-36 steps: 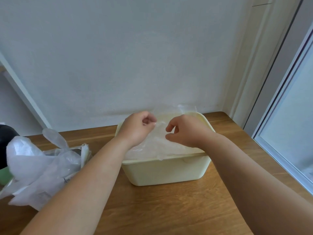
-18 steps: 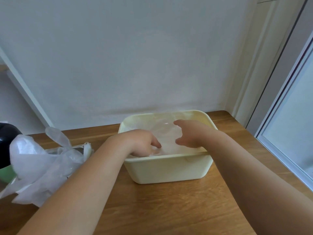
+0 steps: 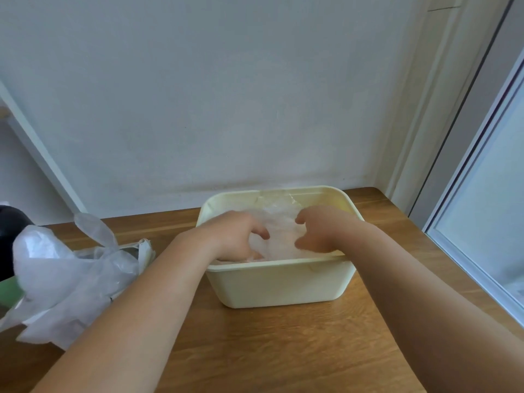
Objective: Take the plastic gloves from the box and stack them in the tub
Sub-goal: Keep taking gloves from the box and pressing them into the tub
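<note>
A smooth cream plastic tub (image 3: 278, 285) with a soft satin sheen; stacked gloves (image 3: 279, 236) of thin, crinkled, translucent plastic film; loose gloves (image 3: 65, 279) of the same faintly glossy film; a pale paperboard box (image 3: 146, 251); a wooden table (image 3: 283, 350), grain visible, low-sheen finish; a matt painted wall (image 3: 226, 95)

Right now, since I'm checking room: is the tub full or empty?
Nearly full: clear gloves lie inside the tub, piled to about its near rim, under the left hand and right hand.
</note>
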